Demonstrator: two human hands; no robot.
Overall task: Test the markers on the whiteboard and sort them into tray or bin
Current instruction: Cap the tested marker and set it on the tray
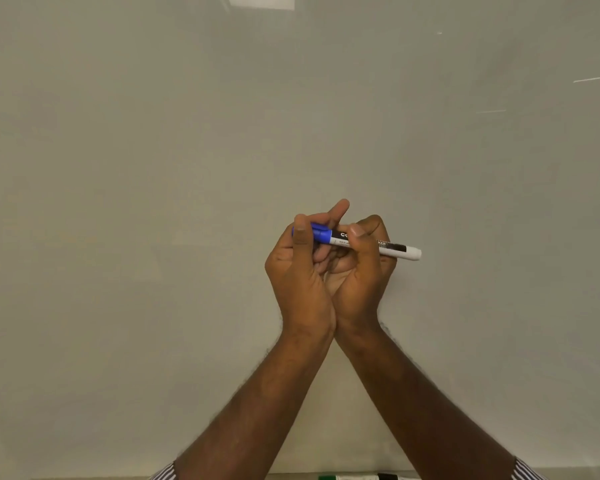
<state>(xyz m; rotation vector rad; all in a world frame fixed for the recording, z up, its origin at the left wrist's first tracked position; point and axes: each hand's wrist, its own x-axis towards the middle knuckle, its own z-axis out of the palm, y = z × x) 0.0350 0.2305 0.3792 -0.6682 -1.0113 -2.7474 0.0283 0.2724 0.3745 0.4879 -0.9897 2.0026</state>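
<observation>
A white marker with a blue cap is held level in front of the whiteboard, near the middle of the view. My left hand grips the blue cap end, thumb laid over it. My right hand grips the white barrel, whose tail sticks out to the right. The cap sits on the marker. The two hands touch each other at the palms.
Along the bottom edge lie more markers, one with a green end and one with a black part, on a ledge under the whiteboard. Faint streaks mark the board at the upper right. No tray or bin is in view.
</observation>
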